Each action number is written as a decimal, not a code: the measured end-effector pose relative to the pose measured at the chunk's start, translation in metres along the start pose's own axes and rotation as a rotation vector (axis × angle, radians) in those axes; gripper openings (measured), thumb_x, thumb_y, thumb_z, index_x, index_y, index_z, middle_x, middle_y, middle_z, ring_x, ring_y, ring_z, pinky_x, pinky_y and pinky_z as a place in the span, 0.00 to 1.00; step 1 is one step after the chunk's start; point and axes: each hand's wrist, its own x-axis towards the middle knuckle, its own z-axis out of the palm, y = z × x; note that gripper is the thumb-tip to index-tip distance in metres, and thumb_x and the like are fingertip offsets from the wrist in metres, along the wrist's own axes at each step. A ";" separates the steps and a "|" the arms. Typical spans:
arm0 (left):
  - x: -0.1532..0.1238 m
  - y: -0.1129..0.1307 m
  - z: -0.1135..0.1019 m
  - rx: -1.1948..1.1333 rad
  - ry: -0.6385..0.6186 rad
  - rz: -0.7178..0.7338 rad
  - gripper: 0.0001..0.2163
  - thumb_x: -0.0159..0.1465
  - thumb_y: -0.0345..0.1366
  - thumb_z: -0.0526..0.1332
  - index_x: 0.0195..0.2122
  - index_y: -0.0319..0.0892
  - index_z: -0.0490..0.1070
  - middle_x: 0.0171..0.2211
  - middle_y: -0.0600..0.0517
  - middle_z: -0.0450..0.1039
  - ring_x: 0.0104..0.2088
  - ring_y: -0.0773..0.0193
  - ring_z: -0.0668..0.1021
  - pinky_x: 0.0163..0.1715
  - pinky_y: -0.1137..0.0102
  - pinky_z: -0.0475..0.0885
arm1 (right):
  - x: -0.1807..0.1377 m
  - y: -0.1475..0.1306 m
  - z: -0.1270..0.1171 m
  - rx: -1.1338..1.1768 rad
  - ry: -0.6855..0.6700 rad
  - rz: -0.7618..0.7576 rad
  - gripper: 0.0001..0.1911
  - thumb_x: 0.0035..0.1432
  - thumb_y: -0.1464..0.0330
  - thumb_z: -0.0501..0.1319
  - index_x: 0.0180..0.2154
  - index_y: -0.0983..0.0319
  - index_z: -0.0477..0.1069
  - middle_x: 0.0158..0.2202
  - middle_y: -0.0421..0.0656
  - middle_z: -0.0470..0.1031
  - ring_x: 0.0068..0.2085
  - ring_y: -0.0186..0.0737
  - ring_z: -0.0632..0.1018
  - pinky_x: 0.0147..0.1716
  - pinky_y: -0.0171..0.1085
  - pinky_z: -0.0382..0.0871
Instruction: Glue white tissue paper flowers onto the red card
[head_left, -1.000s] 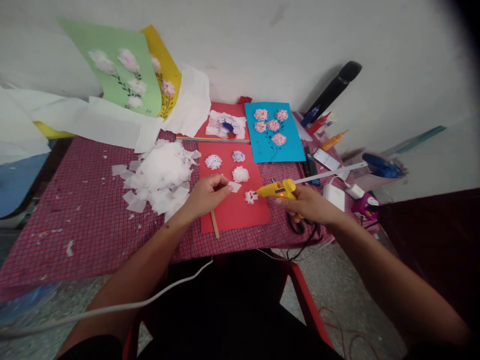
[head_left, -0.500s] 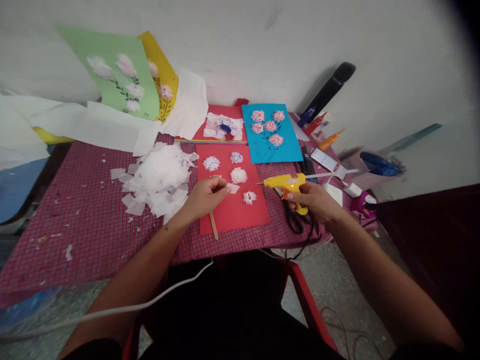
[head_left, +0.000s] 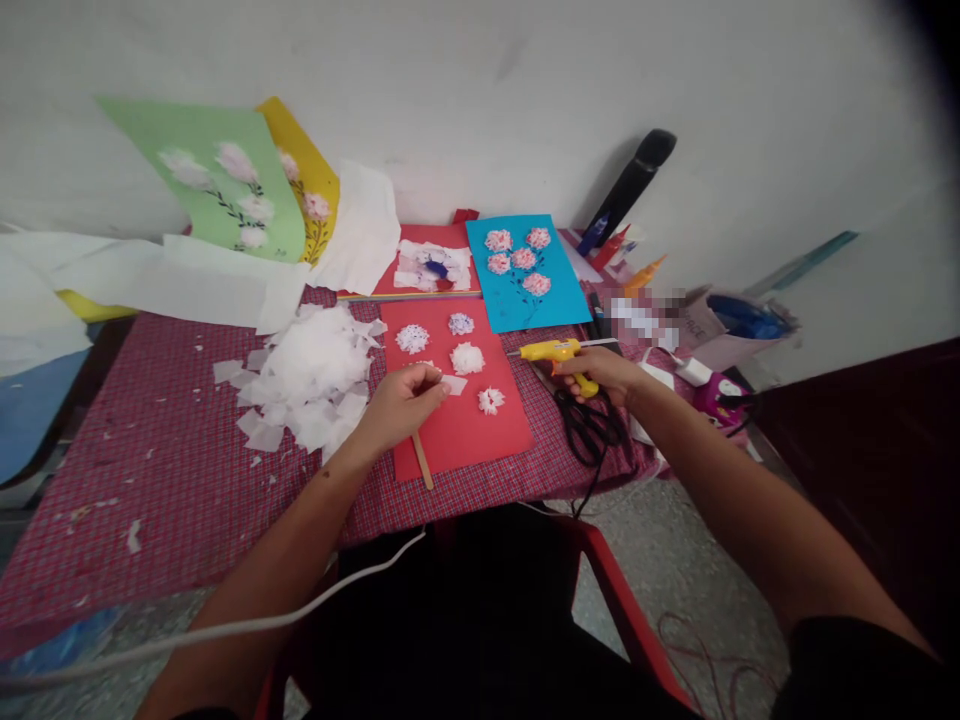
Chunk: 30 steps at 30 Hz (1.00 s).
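My left hand pinches a small white paper square above the left part of a red sheet. A yellow glue gun is in my right hand, its nozzle pointing left at the sheet's right edge. Several ruffled paper flowers sit on the red sheet, among them a white one, a purple-tipped one and a smaller white one. A wooden stick lies partly under my left hand. Left of the sheet is a heap of white paper squares.
Behind the red sheet lies a blue sheet with pink flowers. Green and yellow flower sheets lean on the wall. Black scissors, a purple power socket and glue bottles are at the right. A white cable crosses in front.
My right hand has moved the glue gun slightly back, with more of the scissors showing below it. My left hand keeps its pinch on the paper square. The view has shifted a little.
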 end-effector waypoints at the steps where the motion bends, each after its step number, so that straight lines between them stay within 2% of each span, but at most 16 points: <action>1: 0.000 0.000 0.000 0.002 0.000 0.000 0.10 0.65 0.44 0.64 0.33 0.43 0.73 0.29 0.54 0.74 0.31 0.64 0.74 0.33 0.69 0.70 | 0.001 0.000 -0.001 -0.003 -0.030 0.003 0.16 0.44 0.64 0.75 0.30 0.63 0.72 0.20 0.36 0.69 0.19 0.31 0.69 0.15 0.31 0.66; 6: 0.000 -0.002 0.000 0.012 -0.001 0.002 0.10 0.65 0.44 0.63 0.34 0.43 0.73 0.29 0.54 0.73 0.31 0.64 0.74 0.33 0.69 0.69 | 0.005 0.002 -0.004 -0.091 -0.095 0.019 0.18 0.51 0.56 0.73 0.33 0.62 0.74 0.23 0.42 0.74 0.22 0.34 0.72 0.17 0.31 0.66; 9: 0.000 -0.003 0.001 -0.002 0.003 0.005 0.10 0.65 0.44 0.63 0.34 0.43 0.73 0.29 0.54 0.73 0.31 0.64 0.74 0.33 0.69 0.70 | 0.006 0.001 -0.005 -0.237 -0.065 -0.041 0.20 0.56 0.51 0.68 0.36 0.61 0.77 0.29 0.45 0.79 0.26 0.37 0.75 0.23 0.34 0.69; 11: 0.000 -0.003 0.001 -0.010 0.000 0.007 0.10 0.65 0.43 0.63 0.33 0.43 0.73 0.29 0.54 0.73 0.31 0.64 0.74 0.33 0.69 0.70 | 0.005 -0.001 -0.006 -0.497 0.046 -0.086 0.22 0.60 0.48 0.64 0.36 0.61 0.79 0.32 0.46 0.80 0.29 0.39 0.77 0.28 0.36 0.70; 15: 0.000 -0.002 0.001 -0.003 0.000 0.015 0.09 0.64 0.43 0.64 0.33 0.42 0.73 0.29 0.54 0.73 0.31 0.64 0.75 0.33 0.69 0.70 | -0.006 -0.006 -0.002 -1.194 0.358 -0.086 0.30 0.63 0.43 0.56 0.34 0.61 0.81 0.33 0.51 0.81 0.34 0.47 0.80 0.32 0.39 0.67; 17: 0.001 -0.002 0.001 0.001 0.004 0.020 0.09 0.64 0.43 0.64 0.33 0.42 0.74 0.29 0.54 0.74 0.31 0.64 0.75 0.33 0.69 0.70 | -0.014 -0.006 0.004 -1.332 0.438 -0.098 0.31 0.64 0.43 0.55 0.35 0.62 0.81 0.36 0.53 0.81 0.36 0.50 0.80 0.32 0.39 0.66; 20: 0.001 -0.004 0.001 0.007 -0.003 0.025 0.09 0.64 0.43 0.63 0.33 0.43 0.74 0.29 0.54 0.75 0.31 0.64 0.75 0.33 0.69 0.70 | -0.029 -0.002 0.016 -1.339 0.562 -0.215 0.27 0.66 0.48 0.56 0.40 0.65 0.80 0.41 0.56 0.81 0.38 0.50 0.81 0.32 0.39 0.65; 22: 0.001 -0.005 0.001 0.008 -0.013 0.022 0.09 0.65 0.42 0.63 0.33 0.43 0.74 0.28 0.54 0.74 0.30 0.65 0.75 0.32 0.70 0.70 | -0.039 0.003 0.027 -1.251 0.632 -0.378 0.21 0.68 0.54 0.57 0.42 0.65 0.79 0.43 0.56 0.81 0.40 0.50 0.80 0.34 0.39 0.66; 23: 0.001 -0.006 0.001 0.007 -0.017 0.020 0.09 0.65 0.42 0.63 0.32 0.42 0.74 0.28 0.54 0.74 0.29 0.65 0.75 0.32 0.70 0.69 | -0.044 0.006 0.034 -1.173 0.625 -0.469 0.18 0.68 0.57 0.58 0.41 0.64 0.78 0.42 0.54 0.81 0.40 0.48 0.80 0.35 0.39 0.67; 27: 0.002 -0.007 0.000 -0.035 -0.007 0.032 0.09 0.65 0.41 0.64 0.32 0.42 0.75 0.27 0.54 0.75 0.28 0.67 0.75 0.32 0.71 0.69 | -0.060 0.019 0.080 -0.819 0.422 -0.786 0.10 0.68 0.65 0.58 0.38 0.60 0.77 0.38 0.45 0.82 0.40 0.44 0.81 0.41 0.39 0.71; 30: 0.004 -0.004 -0.005 -0.200 0.142 0.052 0.08 0.63 0.40 0.66 0.33 0.42 0.75 0.27 0.54 0.75 0.28 0.68 0.75 0.31 0.72 0.70 | -0.062 0.025 0.127 -0.819 0.261 -0.937 0.10 0.69 0.69 0.57 0.42 0.60 0.77 0.40 0.46 0.81 0.41 0.43 0.80 0.43 0.40 0.72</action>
